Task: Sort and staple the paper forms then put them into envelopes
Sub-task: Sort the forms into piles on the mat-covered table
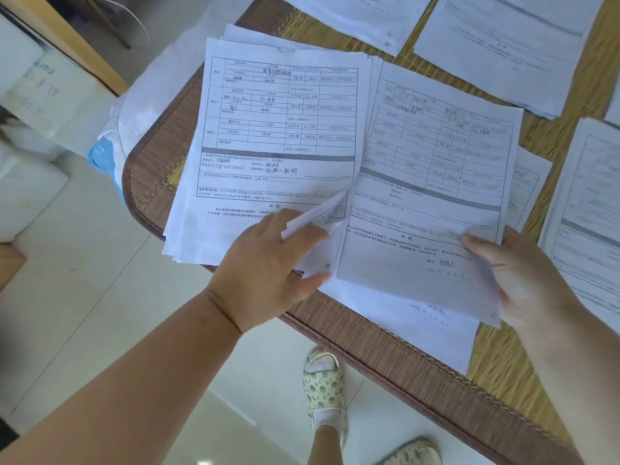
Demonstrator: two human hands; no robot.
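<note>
A thick stack of printed forms (268, 129) with handwriting lies on the corner of a mat-covered table (369, 333). My left hand (268, 263) rests on the stack's lower right corner and pinches up the curled corners of a few sheets. My right hand (516, 280) grips the lower right edge of a single form (436, 196), thumb on top. That sheet lies just to the right of the stack and overlaps more loose sheets (419, 320) near the table's front edge. No stapler or envelope shows clearly.
More piles of forms lie at the back (503, 38) and along the right edge (583, 209). White plastic bags (110, 142) hang off the table's left corner. Tiled floor and my slippered feet (323, 384) are below the table edge. A wooden frame (67, 35) stands far left.
</note>
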